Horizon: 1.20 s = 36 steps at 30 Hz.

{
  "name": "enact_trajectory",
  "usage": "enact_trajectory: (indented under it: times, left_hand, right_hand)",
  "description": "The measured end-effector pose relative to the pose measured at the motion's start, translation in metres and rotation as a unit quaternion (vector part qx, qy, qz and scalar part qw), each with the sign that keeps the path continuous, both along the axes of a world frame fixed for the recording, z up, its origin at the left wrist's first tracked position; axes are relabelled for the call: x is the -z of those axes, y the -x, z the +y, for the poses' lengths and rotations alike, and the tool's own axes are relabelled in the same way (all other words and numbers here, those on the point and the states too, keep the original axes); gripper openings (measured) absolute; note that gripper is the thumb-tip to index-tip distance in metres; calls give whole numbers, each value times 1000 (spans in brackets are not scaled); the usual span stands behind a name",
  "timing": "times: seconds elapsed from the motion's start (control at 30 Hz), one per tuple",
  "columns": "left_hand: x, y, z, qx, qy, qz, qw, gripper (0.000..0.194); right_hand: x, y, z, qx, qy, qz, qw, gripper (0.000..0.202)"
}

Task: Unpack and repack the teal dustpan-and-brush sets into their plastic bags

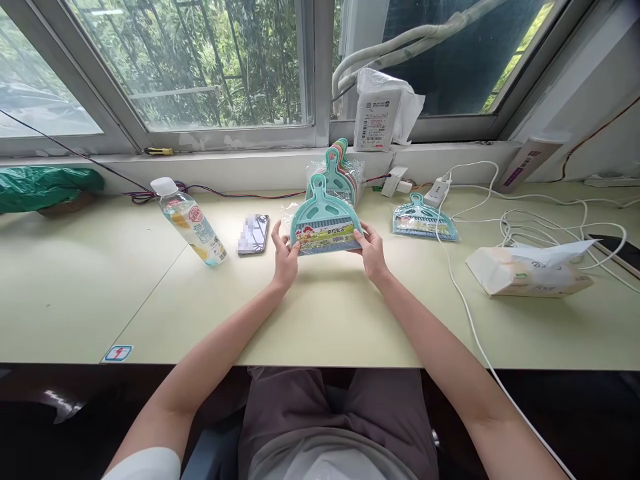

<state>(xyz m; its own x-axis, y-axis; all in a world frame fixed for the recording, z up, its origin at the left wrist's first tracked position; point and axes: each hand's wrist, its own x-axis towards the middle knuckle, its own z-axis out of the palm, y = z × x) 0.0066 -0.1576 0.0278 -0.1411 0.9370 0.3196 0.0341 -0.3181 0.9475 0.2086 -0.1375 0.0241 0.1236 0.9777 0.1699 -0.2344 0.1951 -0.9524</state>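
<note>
A teal mini dustpan set (324,223) in clear plastic wrap, with a printed label across its lower edge, is held just above the pale green table (320,313). My left hand (285,257) grips its left end and my right hand (373,252) grips its right end. Right behind it stands a stack of several wrapped dustpan sets (339,173) in mixed colours. One more teal set (424,220) lies flat to the right.
A plastic drink bottle (193,223) and a phone (253,233) lie left of my hands. A tissue pack (530,272), white cables (525,213) and a charger (436,193) sit at right. A green bag (45,187) lies far left; a white parcel (380,113) rests on the windowsill.
</note>
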Motion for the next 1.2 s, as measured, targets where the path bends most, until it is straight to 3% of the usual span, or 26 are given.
enact_trajectory:
  times: [0.2, 0.43, 0.53, 0.63, 0.77, 0.83, 0.93, 1.2]
  left_hand:
    - [6, 5, 6, -27, -72, 74, 994, 57]
    - [6, 6, 8, 43, -51, 102, 993, 54]
    - [3, 11, 11, 68, -59, 136, 987, 52]
    - [1, 18, 16, 59, -50, 151, 985, 49]
    - [3, 26, 23, 53, -22, 192, 980, 46]
    - [6, 27, 25, 67, -10, 213, 975, 45]
    - [10, 27, 27, 105, 9, 233, 967, 44]
    - [13, 27, 24, 178, 19, 298, 938, 38]
  right_hand:
    - [0, -1, 0, -103, 27, -65, 992, 56]
    - [-12, -10, -4, -48, 75, -103, 991, 44]
    - [-26, -41, 4, -12, 86, -115, 990, 43]
    - [-32, -100, 14, 38, 94, -130, 986, 46]
    - [-23, -191, 20, 103, 121, -177, 971, 42]
    - [-17, -220, 22, 151, 127, -179, 964, 38]
    - [-9, -236, 31, 202, 137, -202, 948, 35]
    - [10, -226, 70, 293, 168, -334, 880, 27]
